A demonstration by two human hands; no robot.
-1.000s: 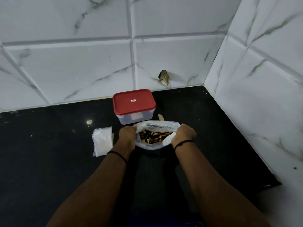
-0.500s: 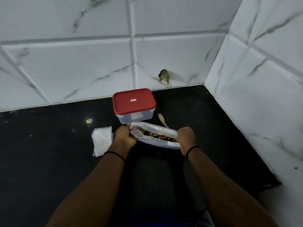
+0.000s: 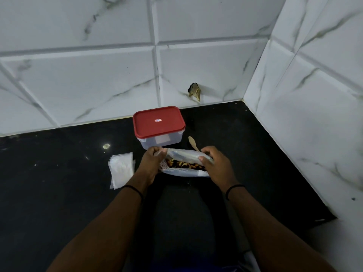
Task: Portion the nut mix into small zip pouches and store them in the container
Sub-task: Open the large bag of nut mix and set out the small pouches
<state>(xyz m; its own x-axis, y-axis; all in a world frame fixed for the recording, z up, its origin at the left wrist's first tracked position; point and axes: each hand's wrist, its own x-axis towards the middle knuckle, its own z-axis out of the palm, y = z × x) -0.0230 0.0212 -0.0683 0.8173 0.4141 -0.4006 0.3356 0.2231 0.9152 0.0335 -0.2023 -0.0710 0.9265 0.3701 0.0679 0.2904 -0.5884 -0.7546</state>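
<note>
Clear plastic zip bag of brown and dark nut mix (image 3: 184,163) sits on the black polished stone desk (image 3: 59,193), mouth open, nuts visible inside. Left hand (image 3: 151,165) grips the bag's left end, fingers curled on the far rim. Right hand (image 3: 216,165) pinches the right end of the far rim, fingers clamped on plastic. Rectangular clear container with red lid (image 3: 159,126) stands just behind the bag, lid on. Small wooden spoon (image 3: 193,143) lies between container and right hand. Stack of small clear zip pouches (image 3: 121,169) lies flat, left of the left hand. White marble-pattern wall tiles (image 3: 98,75) behind and right.
</note>
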